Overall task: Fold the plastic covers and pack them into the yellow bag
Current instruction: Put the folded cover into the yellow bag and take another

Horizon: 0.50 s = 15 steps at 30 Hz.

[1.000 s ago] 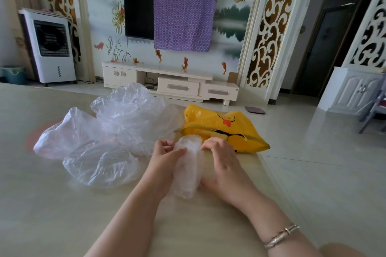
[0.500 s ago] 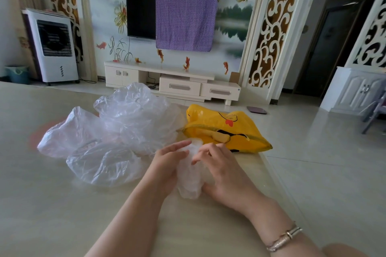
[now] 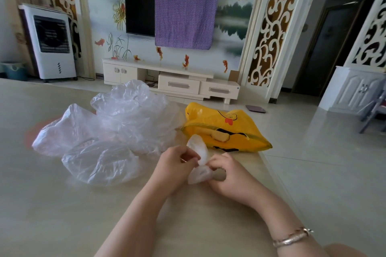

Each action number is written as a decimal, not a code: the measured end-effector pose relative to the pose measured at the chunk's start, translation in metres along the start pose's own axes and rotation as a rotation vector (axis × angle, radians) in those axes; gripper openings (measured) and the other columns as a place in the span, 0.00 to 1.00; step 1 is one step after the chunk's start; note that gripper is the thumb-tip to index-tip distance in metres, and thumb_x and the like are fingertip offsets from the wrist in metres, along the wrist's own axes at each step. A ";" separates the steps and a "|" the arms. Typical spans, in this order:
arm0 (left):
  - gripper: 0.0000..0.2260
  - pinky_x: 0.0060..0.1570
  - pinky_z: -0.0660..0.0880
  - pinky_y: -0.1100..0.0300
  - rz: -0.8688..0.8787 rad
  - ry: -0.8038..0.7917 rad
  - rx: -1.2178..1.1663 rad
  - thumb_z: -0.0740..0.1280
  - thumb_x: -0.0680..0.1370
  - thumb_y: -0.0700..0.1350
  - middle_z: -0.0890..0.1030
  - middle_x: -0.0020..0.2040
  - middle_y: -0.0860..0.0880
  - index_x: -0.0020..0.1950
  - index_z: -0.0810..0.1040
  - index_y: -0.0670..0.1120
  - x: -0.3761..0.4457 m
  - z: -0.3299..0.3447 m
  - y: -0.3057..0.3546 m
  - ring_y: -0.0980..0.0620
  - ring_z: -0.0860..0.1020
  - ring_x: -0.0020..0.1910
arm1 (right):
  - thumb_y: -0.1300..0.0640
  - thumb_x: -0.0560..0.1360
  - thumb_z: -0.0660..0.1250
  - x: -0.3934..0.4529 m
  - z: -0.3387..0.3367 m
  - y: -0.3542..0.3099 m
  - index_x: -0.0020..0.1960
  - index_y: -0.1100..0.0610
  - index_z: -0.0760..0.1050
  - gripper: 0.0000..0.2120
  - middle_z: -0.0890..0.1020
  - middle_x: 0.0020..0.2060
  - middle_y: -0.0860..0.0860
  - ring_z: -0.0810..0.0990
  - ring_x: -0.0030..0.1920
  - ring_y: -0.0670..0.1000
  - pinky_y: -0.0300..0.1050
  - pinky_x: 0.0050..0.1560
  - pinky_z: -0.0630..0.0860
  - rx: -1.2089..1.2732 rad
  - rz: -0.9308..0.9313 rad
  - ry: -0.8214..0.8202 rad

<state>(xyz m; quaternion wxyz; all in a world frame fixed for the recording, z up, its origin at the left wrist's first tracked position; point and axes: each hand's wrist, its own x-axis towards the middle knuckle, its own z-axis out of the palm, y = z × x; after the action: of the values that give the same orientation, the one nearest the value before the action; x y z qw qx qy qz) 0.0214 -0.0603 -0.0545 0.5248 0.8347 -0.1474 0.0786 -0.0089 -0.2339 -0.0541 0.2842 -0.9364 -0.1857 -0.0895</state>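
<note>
A small folded clear plastic cover (image 3: 198, 160) is held between both hands just above the beige table (image 3: 52, 204). My left hand (image 3: 175, 162) pinches its middle from the left, fingers curled. My right hand (image 3: 227, 173) grips its lower part from the right. The cover's top end sticks up toward the yellow bag (image 3: 225, 131), which lies on its side close behind the hands near the table's right edge. A heap of loose clear plastic covers (image 3: 117, 129) lies to the left of the hands.
The table's right edge (image 3: 277, 181) runs close beside my right forearm, with tiled floor beyond it. A white TV cabinet (image 3: 173, 81), a wall TV half draped in purple cloth, and an air cooler (image 3: 50, 41) stand far behind.
The folded cover has been bent and squeezed into a shorter, tighter bundle. Both hands have closed tighter on it and shifted slightly toward the yellow bag.
</note>
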 end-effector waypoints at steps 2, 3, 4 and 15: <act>0.11 0.32 0.66 0.71 -0.002 0.001 0.068 0.67 0.76 0.40 0.79 0.33 0.55 0.35 0.79 0.52 0.000 -0.001 -0.002 0.60 0.75 0.33 | 0.54 0.76 0.68 -0.001 -0.004 -0.002 0.45 0.52 0.81 0.04 0.79 0.41 0.39 0.70 0.47 0.40 0.32 0.48 0.67 0.082 0.018 -0.009; 0.13 0.31 0.66 0.70 -0.015 0.008 0.099 0.65 0.78 0.42 0.77 0.32 0.55 0.34 0.77 0.52 -0.001 -0.002 -0.001 0.56 0.75 0.33 | 0.54 0.77 0.67 -0.002 -0.006 -0.005 0.43 0.53 0.80 0.06 0.79 0.38 0.40 0.71 0.44 0.40 0.31 0.44 0.66 0.141 0.041 -0.011; 0.15 0.32 0.66 0.67 -0.040 0.010 0.106 0.62 0.80 0.45 0.76 0.31 0.55 0.33 0.75 0.52 -0.002 -0.002 0.000 0.53 0.75 0.34 | 0.54 0.78 0.66 -0.002 -0.006 -0.007 0.42 0.56 0.80 0.09 0.79 0.35 0.41 0.71 0.39 0.39 0.31 0.40 0.65 0.211 0.074 -0.002; 0.15 0.47 0.72 0.59 -0.225 -0.063 0.166 0.69 0.76 0.49 0.80 0.46 0.50 0.59 0.71 0.48 -0.002 0.002 -0.001 0.51 0.78 0.48 | 0.55 0.73 0.73 0.014 0.008 -0.001 0.53 0.51 0.65 0.17 0.72 0.42 0.47 0.70 0.39 0.41 0.29 0.39 0.68 0.155 0.270 0.204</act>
<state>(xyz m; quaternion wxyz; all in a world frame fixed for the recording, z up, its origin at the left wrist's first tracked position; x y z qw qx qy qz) 0.0195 -0.0610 -0.0564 0.4546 0.8885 -0.0622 0.0048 0.0043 -0.2244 -0.0566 0.3821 -0.9142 -0.0347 -0.1306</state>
